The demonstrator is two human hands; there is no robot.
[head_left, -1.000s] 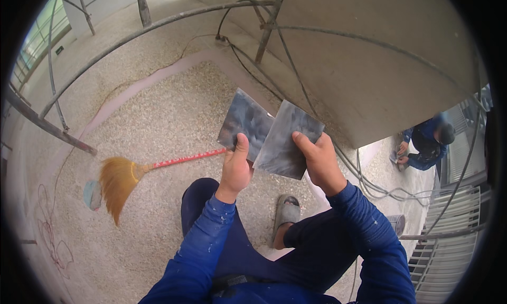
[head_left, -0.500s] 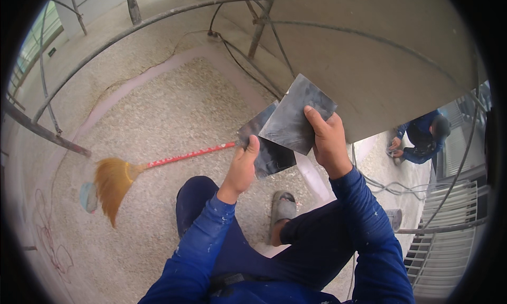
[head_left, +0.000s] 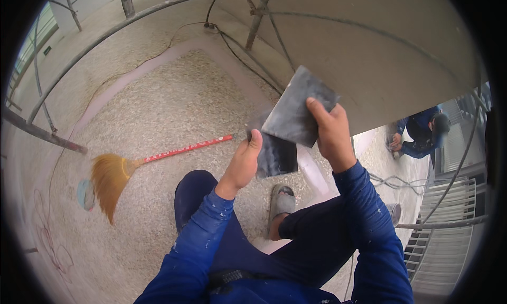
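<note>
In my right hand (head_left: 334,135) is a flat, square grey plate (head_left: 296,109) with pale smears, its thumb pressed on the upper face and its fingers hidden behind. A second, darker plate (head_left: 279,158) lies partly beneath the first. My left hand (head_left: 242,164) grips this one at its left side, thumb up. The two plates overlap and look to be touching at the edges. Both are raised above my bent legs. A straw broom (head_left: 112,180) with a red handle lies on the floor to the left of my hands.
Metal scaffold pipes (head_left: 127,21) curve around the top and left. A smooth grey slab (head_left: 364,66) rises at upper right. Cables (head_left: 393,181) trail on the right. Beyond them a person in blue (head_left: 420,132) crouches. A bucket (head_left: 393,213) stands beside my right arm.
The right-hand plate has turned slightly and moved a little up over the darker one, which is blurred at its upper end. Both hands keep their grip.
</note>
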